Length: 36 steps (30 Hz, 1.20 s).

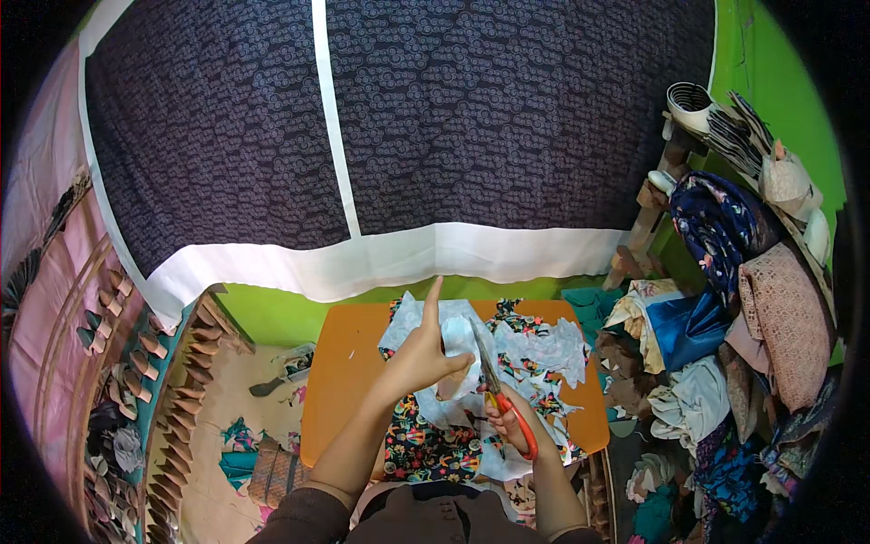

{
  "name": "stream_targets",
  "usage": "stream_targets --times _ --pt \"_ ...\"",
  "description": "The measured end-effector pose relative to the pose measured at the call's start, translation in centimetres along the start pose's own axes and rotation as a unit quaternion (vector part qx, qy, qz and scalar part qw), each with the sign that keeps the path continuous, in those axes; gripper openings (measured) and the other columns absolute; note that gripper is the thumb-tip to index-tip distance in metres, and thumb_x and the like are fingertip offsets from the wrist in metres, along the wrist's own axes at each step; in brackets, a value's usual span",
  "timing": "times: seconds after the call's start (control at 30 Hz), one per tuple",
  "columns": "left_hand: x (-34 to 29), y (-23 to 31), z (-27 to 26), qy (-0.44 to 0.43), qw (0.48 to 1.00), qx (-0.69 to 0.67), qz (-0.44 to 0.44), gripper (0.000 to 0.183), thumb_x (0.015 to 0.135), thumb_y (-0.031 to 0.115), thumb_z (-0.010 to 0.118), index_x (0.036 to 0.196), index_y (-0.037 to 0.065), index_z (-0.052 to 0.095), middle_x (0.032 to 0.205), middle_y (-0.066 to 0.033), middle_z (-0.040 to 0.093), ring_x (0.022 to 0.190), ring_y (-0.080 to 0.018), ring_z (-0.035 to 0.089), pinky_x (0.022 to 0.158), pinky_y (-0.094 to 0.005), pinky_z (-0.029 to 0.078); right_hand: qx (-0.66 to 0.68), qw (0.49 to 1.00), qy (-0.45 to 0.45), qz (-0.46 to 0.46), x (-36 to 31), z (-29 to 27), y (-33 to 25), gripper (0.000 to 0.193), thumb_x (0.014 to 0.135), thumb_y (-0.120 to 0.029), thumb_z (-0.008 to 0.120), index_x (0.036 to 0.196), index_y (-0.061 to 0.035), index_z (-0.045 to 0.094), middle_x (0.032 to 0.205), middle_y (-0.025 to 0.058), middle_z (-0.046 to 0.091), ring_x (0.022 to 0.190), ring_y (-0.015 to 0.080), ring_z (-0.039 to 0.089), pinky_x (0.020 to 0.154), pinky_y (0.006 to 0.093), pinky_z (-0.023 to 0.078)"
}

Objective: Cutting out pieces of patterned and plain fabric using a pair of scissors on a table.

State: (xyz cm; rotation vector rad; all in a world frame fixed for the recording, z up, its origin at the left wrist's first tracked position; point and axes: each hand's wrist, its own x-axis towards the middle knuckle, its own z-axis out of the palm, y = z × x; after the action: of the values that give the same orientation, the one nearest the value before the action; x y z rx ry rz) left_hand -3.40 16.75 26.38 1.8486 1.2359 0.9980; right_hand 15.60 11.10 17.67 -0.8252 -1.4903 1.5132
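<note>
My left hand (422, 358) is raised over the table, its index finger stretched out and its thumb pressed on a small white rounded piece of material (459, 335). Whether that piece is cloth or paper I cannot tell. In my right hand (513, 424) is a pair of scissors (526, 433) with red-orange handles. The blades point up and away, beside the right edge of the white piece; whether they touch it is unclear. Beneath both hands, black cloth with a colourful floral print (433, 451) lies with ragged white scraps (553, 352) on top.
The orange table (346, 372) has rounded corners. At left, a rack carries rows of wooden shoe lasts (181, 426). Heaped fabrics (698, 399) fill the right side, with a blue satin piece (693, 331) among them. A dark patterned curtain (489, 118) with a white border hangs ahead.
</note>
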Motion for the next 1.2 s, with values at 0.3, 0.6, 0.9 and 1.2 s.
stream_targets --times 0.3,0.6,0.9,1.2 --pt "-0.1 -0.9 -0.2 0.006 1.0 0.015 0.007 0.101 0.063 0.012 0.069 0.134 0.003 -0.003 0.062 -0.0126 0.047 0.055 -0.0215 0.049 0.051 -0.0301 0.04 0.034 0.998 -0.013 0.049 -0.3 1.2 -2.8 0.078 0.068 -0.071 0.043 0.107 -0.0034 0.041 0.067 -0.0036 0.033 0.052 0.002 0.029 0.044 0.0145 0.025" --pt "-0.3 -1.0 0.3 -0.041 0.999 -0.002 -0.002 0.102 0.064 0.011 0.068 0.134 0.004 -0.006 0.056 -0.0095 0.048 0.05 -0.0194 0.049 0.049 -0.0295 0.04 0.067 0.997 -0.019 0.046 -0.2 -0.2 -0.8 0.08 0.069 -0.07 0.043 0.114 -0.0037 0.036 0.073 -0.002 0.036 0.055 0.0027 0.033 0.046 0.0147 0.029" --pt "-0.2 -1.1 0.9 -0.021 0.999 -0.04 -0.02 0.101 0.066 0.014 0.069 0.134 0.005 -0.005 0.052 -0.0056 0.044 0.047 -0.016 0.046 0.046 -0.0265 0.036 0.147 0.984 0.103 0.011 0.9 -0.1 0.6 0.057 0.079 -0.042 0.054 0.117 -0.0039 0.035 0.077 0.0002 0.044 0.056 0.0059 0.04 0.048 0.0177 0.034" --pt "-0.5 -4.7 4.1 0.059 0.979 -0.192 -0.041 0.089 0.069 0.007 0.068 0.133 0.005 0.006 0.07 -0.0051 0.053 0.056 -0.0088 0.049 0.048 -0.0201 0.037 0.11 0.978 0.178 0.009 2.9 0.4 0.4 0.041 0.074 -0.004 0.062 0.11 -0.0064 0.043 0.071 -0.0007 0.047 0.047 0.0051 0.042 0.04 0.0183 0.033"
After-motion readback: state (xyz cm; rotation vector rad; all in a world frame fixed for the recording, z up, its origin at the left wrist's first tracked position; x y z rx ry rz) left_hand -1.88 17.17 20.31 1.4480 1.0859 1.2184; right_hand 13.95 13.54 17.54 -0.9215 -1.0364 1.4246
